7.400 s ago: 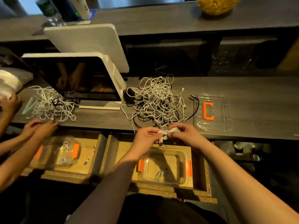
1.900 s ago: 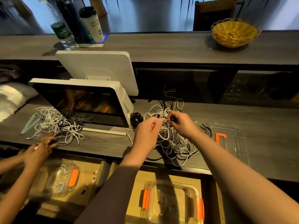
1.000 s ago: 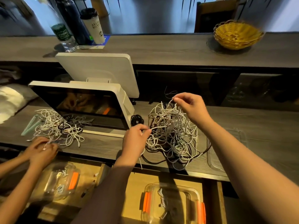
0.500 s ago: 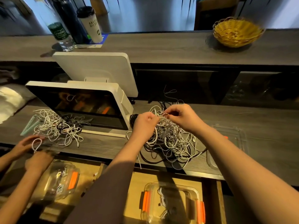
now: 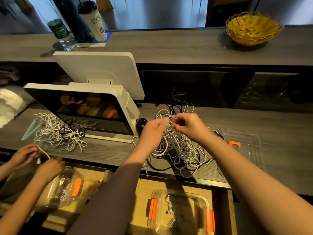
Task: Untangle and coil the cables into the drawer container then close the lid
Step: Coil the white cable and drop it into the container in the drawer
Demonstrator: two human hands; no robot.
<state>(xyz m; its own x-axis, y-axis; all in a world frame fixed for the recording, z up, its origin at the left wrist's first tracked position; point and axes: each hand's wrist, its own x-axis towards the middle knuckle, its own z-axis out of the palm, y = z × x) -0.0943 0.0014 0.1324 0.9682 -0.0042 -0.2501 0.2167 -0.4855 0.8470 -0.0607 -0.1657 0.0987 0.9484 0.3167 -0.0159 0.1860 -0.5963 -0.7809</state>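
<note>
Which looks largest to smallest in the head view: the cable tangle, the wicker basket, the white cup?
1. cable tangle
2. wicker basket
3. white cup

The basket and cup stand farther away, so true sizes are unsure.

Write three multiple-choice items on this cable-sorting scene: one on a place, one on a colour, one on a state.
1. Where does the clear lid lie?
A. on the counter, right of the cable tangle
B. in the drawer
C. on the upper shelf

2. What colour are the clips on the container in the drawer?
A. blue
B. orange
C. green

3. What are the left hand and right hand doing?
A. resting flat on the counter
B. pressing the lid shut
C. pinching white cable at the top of the tangle

Key: 1 A, it sits on the counter beside the pile; 2 B, both side clips are orange; 3 C, both hands' fingers curl on strands.
</note>
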